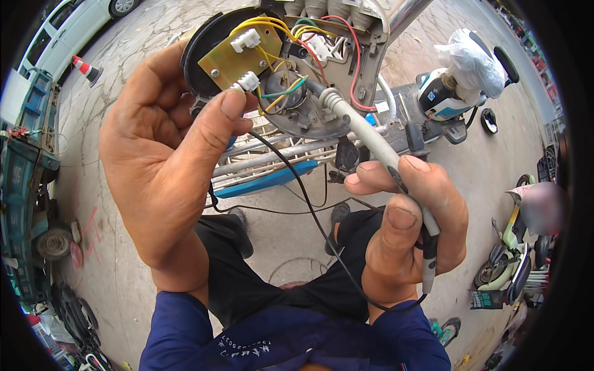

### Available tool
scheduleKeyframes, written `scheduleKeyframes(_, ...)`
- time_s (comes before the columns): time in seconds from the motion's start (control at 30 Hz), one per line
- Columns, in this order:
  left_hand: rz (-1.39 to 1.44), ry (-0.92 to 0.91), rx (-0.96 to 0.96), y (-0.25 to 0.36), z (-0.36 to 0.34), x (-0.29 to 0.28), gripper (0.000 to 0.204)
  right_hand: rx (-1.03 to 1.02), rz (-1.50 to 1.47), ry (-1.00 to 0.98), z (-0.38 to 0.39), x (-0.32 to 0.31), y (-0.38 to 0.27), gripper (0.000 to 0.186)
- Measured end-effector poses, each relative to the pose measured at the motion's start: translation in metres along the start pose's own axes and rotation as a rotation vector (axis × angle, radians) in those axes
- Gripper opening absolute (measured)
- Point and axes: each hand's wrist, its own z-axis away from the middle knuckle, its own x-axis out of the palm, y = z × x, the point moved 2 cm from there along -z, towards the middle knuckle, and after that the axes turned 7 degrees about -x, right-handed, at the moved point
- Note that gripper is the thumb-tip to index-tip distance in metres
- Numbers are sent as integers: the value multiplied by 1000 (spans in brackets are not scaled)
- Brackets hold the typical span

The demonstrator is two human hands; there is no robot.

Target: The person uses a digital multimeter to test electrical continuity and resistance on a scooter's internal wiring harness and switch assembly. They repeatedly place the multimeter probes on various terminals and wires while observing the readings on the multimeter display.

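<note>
My left hand (164, 154) grips an opened round black housing (195, 46), thumb at a white connector (246, 82) on a brass-coloured plate (229, 62). Yellow, green and red wires (318, 62) run around it and an adjoining grey casing (362, 68) on a two-wheeler. My right hand (421, 222) is closed on a grey pen-like probe (371, 136) with a ridged collar, its upper end among the wiring. A black cable (303, 198) loops from its lower end. A thin black-handled tool (414, 139) is just beyond my right fingers; I cannot tell if they hold it.
A silver basket frame (272, 161) with a blue strip sits below the housing; a bagged item (470, 62) is at upper right. At left are a white car (68, 31), a traffic cone (86, 69) and a teal cart (31, 161). Scooters (510, 247) stand at right.
</note>
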Motion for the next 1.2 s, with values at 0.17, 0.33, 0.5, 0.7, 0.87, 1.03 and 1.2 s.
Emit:
scheduleKeyframes(0.17,31,20,27,-2,0,7,41,35,3,64,2,-1,3,39)
scheduleKeyframes(0.33,64,21,30,3,-5,14,38,56,30,138,1,-8,6,42)
scheduleKeyframes(0.5,54,46,29,2,-7,10,38,14,89,120,2,-13,5,40)
scheduleKeyframes(0.7,118,17,-2,3,-9,12,40,7,136,89,5,-15,-2,44)
scheduleKeyframes(0.87,181,-20,-56,4,-7,11,41,-36,52,67,8,-11,-1,40)
scheduleKeyframes(1.03,146,-47,-26,4,-4,10,45,-21,-51,30,4,-14,-4,26)
scheduleKeyframes(1.2,131,-53,-45,2,0,10,40,-15,-41,-4,3,-17,-7,26)
